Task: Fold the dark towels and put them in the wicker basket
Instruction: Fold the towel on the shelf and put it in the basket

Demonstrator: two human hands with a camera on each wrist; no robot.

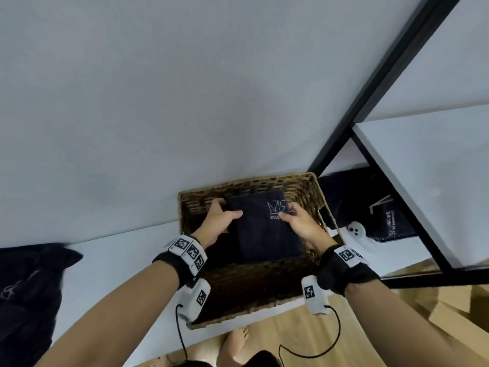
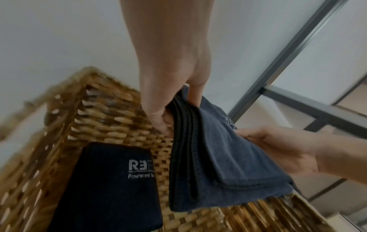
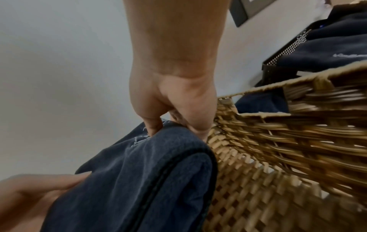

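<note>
A folded dark blue towel (image 1: 262,229) with a pale logo hangs inside the wicker basket (image 1: 201,200), held at both sides. My left hand (image 1: 221,217) grips its left edge, thumb on top; the left wrist view shows the fingers (image 2: 163,119) pinching the stacked folds of the towel (image 2: 218,157). My right hand (image 1: 301,223) grips the right edge; in the right wrist view its fingers (image 3: 190,119) curl over the towel (image 3: 139,180) next to the basket wall (image 3: 278,149). Another folded dark towel (image 2: 111,188) with white lettering lies on the basket floor.
The basket stands on a white table (image 1: 111,260) against a grey wall. A loose dark towel (image 1: 29,282) lies at the left. At the right, a black mesh tray (image 1: 391,223) holds more dark cloth beside a black-framed shelf (image 1: 397,181). Wooden floor shows below.
</note>
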